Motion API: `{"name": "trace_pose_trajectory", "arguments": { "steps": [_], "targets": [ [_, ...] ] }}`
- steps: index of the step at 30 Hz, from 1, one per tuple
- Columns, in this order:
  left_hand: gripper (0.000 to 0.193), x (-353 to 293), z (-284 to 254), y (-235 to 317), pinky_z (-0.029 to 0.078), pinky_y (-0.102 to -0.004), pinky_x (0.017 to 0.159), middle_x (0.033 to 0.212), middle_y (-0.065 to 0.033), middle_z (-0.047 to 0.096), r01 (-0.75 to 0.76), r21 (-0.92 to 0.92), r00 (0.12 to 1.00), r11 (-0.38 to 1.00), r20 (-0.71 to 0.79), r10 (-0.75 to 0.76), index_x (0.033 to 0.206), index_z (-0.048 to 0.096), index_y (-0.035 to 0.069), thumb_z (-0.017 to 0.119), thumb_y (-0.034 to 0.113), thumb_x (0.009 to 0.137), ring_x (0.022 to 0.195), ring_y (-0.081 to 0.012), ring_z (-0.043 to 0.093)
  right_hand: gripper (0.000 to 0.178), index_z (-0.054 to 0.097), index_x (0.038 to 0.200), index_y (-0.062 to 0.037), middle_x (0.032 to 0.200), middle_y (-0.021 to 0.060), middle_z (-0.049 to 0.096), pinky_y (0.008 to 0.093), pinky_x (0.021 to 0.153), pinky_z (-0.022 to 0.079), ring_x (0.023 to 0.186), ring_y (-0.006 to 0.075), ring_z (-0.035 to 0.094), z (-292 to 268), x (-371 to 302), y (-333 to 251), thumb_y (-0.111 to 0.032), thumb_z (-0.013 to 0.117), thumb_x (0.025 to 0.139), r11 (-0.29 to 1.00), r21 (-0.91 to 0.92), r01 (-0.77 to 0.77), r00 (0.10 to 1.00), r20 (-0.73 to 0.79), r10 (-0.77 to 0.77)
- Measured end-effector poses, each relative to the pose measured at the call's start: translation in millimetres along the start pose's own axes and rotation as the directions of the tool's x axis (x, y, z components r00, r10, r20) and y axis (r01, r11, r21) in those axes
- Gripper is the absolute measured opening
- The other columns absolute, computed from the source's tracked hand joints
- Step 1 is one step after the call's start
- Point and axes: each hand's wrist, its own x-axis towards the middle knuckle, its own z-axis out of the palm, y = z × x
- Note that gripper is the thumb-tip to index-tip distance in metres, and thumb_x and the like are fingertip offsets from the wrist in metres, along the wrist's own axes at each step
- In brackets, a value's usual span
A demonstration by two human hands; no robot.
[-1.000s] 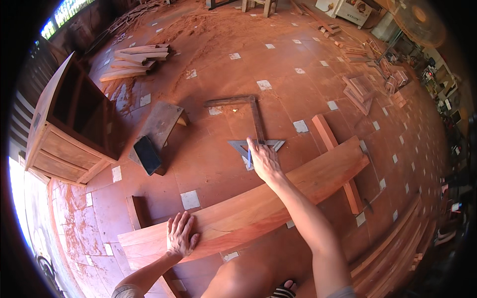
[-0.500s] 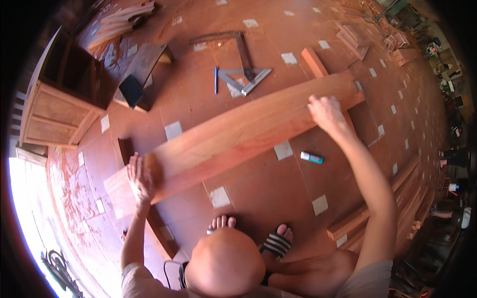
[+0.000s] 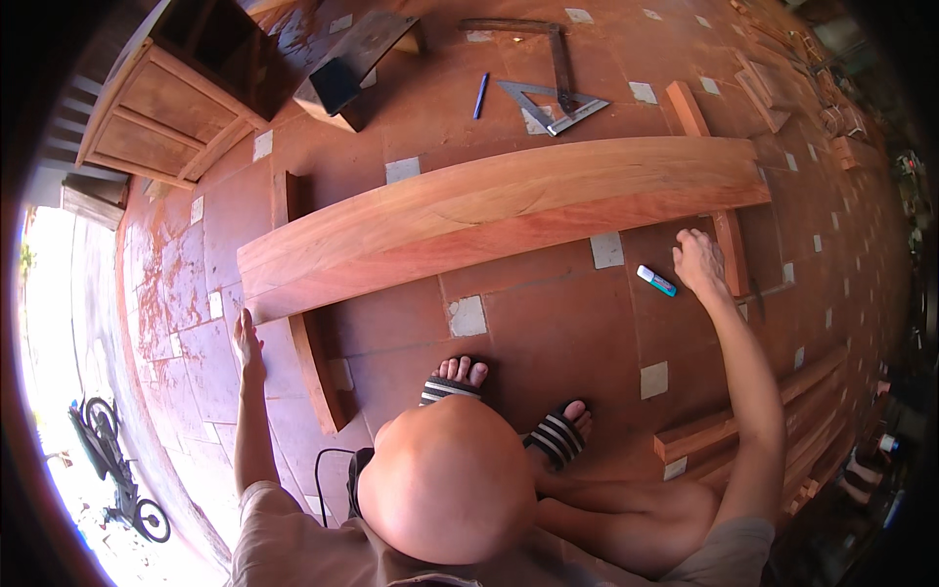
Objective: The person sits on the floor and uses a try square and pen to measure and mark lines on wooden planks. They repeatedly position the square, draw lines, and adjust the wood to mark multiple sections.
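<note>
In the head view, your big reddish plank (image 3: 509, 201) lies slantwise in front of you across two wooden strips, left (image 3: 315, 377) and right (image 3: 730, 249). It hides the middle of both. Your left hand (image 3: 249, 342) is right at the plank's near left corner, fingers straight and not wrapped around anything; can't tell if the tips really touch. Your right hand (image 3: 701, 262) hovers just off the near edge, beside a white-and-teal tube (image 3: 656, 281), fingers loosely curled. Your palm's hidden, so no idea if you've got something in there.

Past the plank there's a blue pen (image 3: 481, 96) and a triangular set square (image 3: 582, 118), partly covered by a dark L-shaped piece (image 3: 560, 61). The cabinet (image 3: 171, 112) is cut off up top, your knee (image 3: 445, 479) blocks part of one foot, and glare half washes out the motorbike (image 3: 115, 470).
</note>
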Motion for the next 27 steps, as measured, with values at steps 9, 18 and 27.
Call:
{"name": "trace_pose_trajectory", "arguments": {
  "steps": [9, 18, 27],
  "targets": [
    [0.070, 34.2, 28.3, -8.8, 0.045, -0.0525, 0.111, 0.163, -0.0046, 0.045, 0.116, -0.221, 0.938, 0.968, 0.346, -0.033, 0.168, 0.031, 0.026, 0.053, 0.052, 0.107, 0.148, -0.0238, 0.048, 0.025, 0.075, 0.096, -0.0034, 0.096, 0.0238, 0.075, 0.0569, 0.085, 0.057, 0.097, 0.0443, 0.073, 26.2, -26.6, -44.0, -0.026, 0.069, 0.089, 0.909, 0.404, -0.105, 0.979, 0.200, 0.024],
    [0.070, 43.8, 138.8, 47.8, 0.047, -0.0525, 0.109, 0.161, -0.0047, 0.047, 0.128, -0.031, 0.942, 0.991, 0.315, -0.111, 0.168, 0.031, 0.027, 0.053, 0.052, 0.107, 0.147, -0.0236, 0.048, 0.044, 0.075, 0.111, 0.0076, 0.118, 0.0269, 0.074, 0.0493, 0.095, 0.060, 0.118, 0.0420, 0.069, 8.3, -53.5, -80.1, -0.029, 0.069, 0.086, 0.907, 0.401, -0.126, 0.879, 0.470, -0.085],
    [0.070, 57.8, 128.2, 47.2, 0.048, -0.0526, 0.108, 0.159, -0.0048, 0.048, 0.128, -0.053, 0.941, 0.990, 0.322, -0.105, 0.169, 0.030, 0.028, 0.054, 0.051, 0.106, 0.146, -0.0233, 0.048, 0.038, 0.067, 0.065, -0.0014, 0.061, 0.0217, 0.062, 0.0503, 0.058, 0.050, 0.057, 0.0348, 0.063, 83.2, -13.0, -89.7, -0.031, 0.063, 0.088, 0.804, 0.592, -0.055, 0.975, 0.207, -0.085]
  ]
}}
